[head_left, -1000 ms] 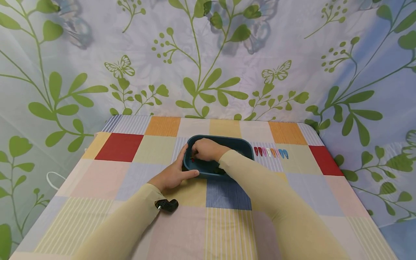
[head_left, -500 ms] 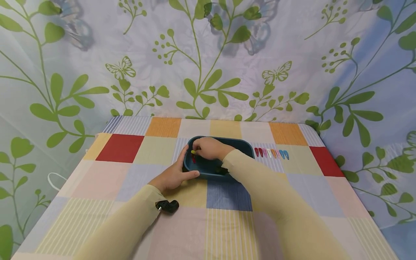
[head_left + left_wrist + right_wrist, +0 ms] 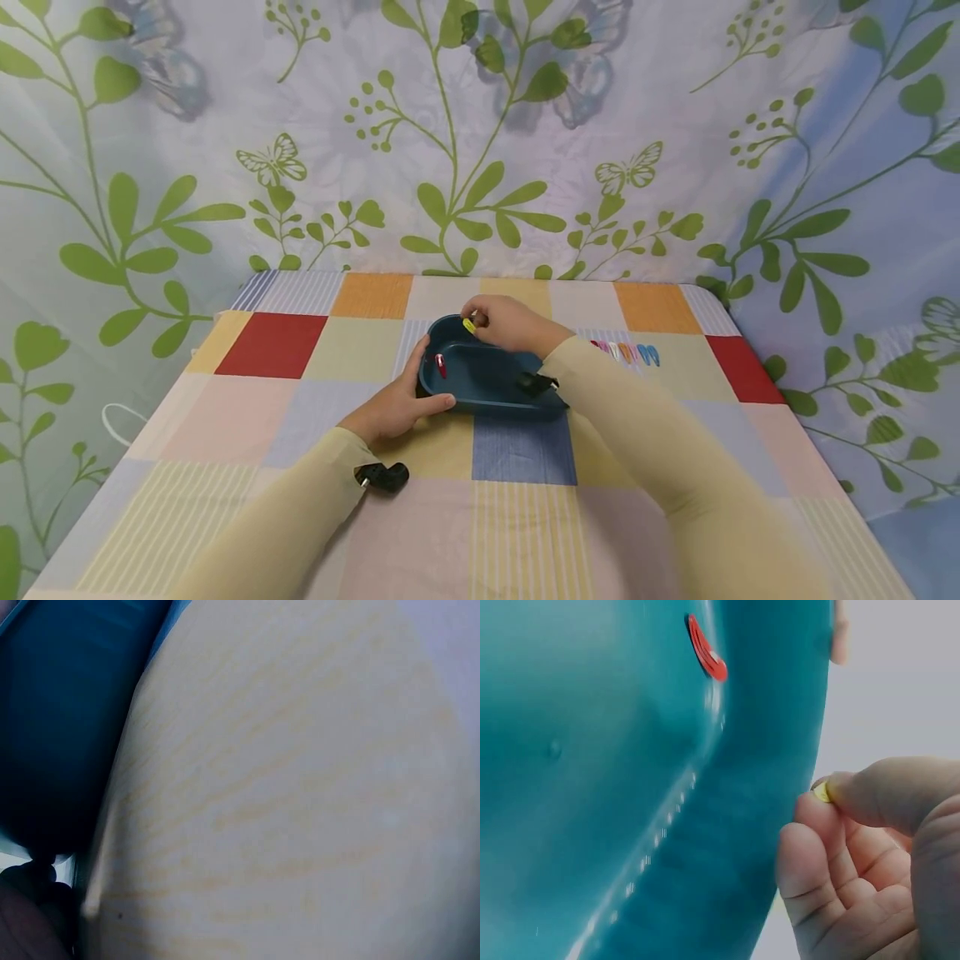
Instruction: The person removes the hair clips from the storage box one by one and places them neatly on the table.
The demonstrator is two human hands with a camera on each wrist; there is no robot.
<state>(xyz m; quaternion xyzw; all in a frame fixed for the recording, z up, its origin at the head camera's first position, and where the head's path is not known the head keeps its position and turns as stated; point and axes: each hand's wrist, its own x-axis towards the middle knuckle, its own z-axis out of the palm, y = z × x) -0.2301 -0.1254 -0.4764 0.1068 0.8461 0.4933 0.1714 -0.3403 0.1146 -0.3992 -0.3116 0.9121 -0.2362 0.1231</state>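
My right hand (image 3: 517,323) pinches a yellow hair clip (image 3: 469,325) between thumb and forefinger, over the far rim of a dark teal tray (image 3: 480,375). In the right wrist view only the clip's yellow end (image 3: 822,793) shows between the fingertips. One red hair clip (image 3: 441,365) lies inside the tray at its left end. My left hand (image 3: 393,407) touches the tray's left corner, fingers straight along the left side and thumb stretched along the front wall. The left wrist view shows mostly cloth and the tray's outer wall (image 3: 67,712).
Right of the tray, a row of hair clips (image 3: 626,353) in pink, white, orange and blue lies on the patchwork cloth (image 3: 525,533); my right forearm partly covers its left end. A black wrist camera (image 3: 384,477) sits at the left cuff. A leaf-patterned curtain (image 3: 465,150) hangs behind.
My right hand has lifted the yellow clip from inside the tray and moved up and right to the far rim. The red clip stays in the tray. My left hand keeps its place.
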